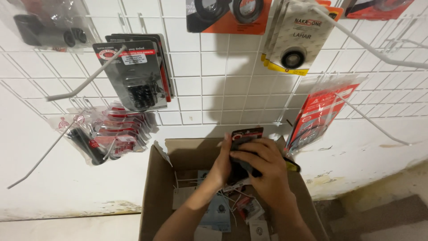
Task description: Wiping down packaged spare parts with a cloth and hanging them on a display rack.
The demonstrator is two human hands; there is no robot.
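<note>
Both my hands hold a small dark blister pack with a red and black header (246, 134) above an open cardboard box (154, 187). My left hand (221, 166) grips the pack's left side from behind. My right hand (263, 167) covers its front and lower part, fingers curled over it. Most of the pack is hidden under my fingers. Inside the box lie several small packaged parts and paper cards (223, 209).
A white wire grid panel (214, 85) on the wall carries hanging packs: black parts on a card (133, 76), clear bags with red labels (107, 134), a red-backed pack (318, 116), a bearing pack (294, 42). Long bare hooks (370, 44) stick out toward me.
</note>
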